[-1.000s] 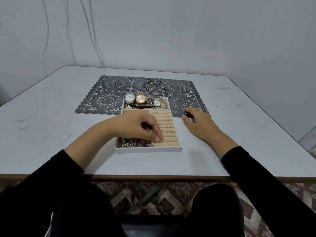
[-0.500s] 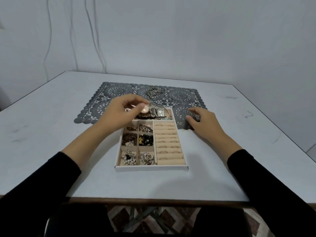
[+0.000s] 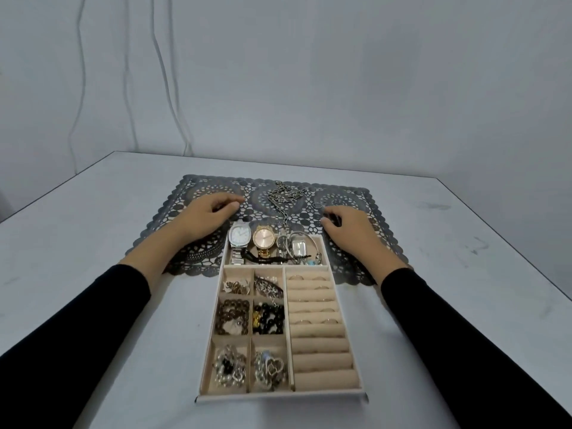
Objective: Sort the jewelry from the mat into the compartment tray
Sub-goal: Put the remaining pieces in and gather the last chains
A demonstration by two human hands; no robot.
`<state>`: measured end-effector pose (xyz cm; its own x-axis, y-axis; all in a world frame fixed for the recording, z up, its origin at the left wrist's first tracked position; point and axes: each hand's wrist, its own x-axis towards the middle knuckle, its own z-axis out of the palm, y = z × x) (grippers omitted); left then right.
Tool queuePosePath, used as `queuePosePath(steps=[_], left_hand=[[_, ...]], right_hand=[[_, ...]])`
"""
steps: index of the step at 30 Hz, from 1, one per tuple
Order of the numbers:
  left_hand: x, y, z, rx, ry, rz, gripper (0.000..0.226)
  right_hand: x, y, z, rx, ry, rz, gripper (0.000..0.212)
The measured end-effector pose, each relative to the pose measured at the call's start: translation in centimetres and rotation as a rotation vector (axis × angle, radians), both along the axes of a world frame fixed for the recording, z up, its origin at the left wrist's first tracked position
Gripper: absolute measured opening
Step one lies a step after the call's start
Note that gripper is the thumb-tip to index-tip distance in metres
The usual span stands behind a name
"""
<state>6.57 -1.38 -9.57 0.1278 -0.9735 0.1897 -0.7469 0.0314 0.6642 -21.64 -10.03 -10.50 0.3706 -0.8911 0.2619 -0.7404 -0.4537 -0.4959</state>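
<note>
Grey lace mat now carries the left hand, which has left the tray and rests with its fingers loosely curled and empty, beside the chain. That chain and a small ring are the jewelry left on the mat. The right hand has slid up beside the ring, fingers curled; whether they pinch anything I cannot tell. Likely only these last pieces remain.
</note>
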Motion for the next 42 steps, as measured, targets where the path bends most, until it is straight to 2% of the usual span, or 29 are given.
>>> queuePosePath(steps=[7,12,15,19,27,30,34,39,42], left_hand=[[-0.2,-4.0,-0.4,0.104,-0.246,-0.155,0.044],[-0.8,-6.6,-0.5,0.091,-0.313,-0.193,0.048],[-0.8,-7.6,-0.6,0.09,-0.319,-0.205,0.05],[-0.7,-8.3,-0.8,0.067,-0.297,-0.195,0.05],[-0.6,-8.4,-1.0,0.027,-0.244,-0.176,0.049],[-0.5,-8.4,-1.1,0.019,-0.234,-0.165,0.048],[-0.5,-8.4,-1.2,0.009,-0.243,-0.158,0.047],[-0.6,-8.3,-1.2,0.006,-0.255,-0.15,0.051],[-0.7,-8.0,-1.0,-0.015,-0.321,-0.122,0.054]], right_hand=[[1.9,-3.1,0.0,-0.084,0.035,0.035,0.029],[2.9,-5.1,0.1,-0.063,-0.06,0.021,0.017],[3.2,-6.0,0.2,-0.043,-0.112,0.013,0.018],[3.7,-7.1,0.1,-0.015,-0.057,0.027,0.03],[3.9,-8.1,0.6,0.065,-0.076,0.044,0.009],[3.6,-8.4,0.7,0.098,-0.079,0.055,0.009],[3.2,-8.7,0.6,0.098,-0.036,0.052,0.019],[3.2,-8.8,0.4,0.074,-0.039,0.048,0.013],[3.1,-8.5,0.3,0.065,-0.127,0.063,0.01]])
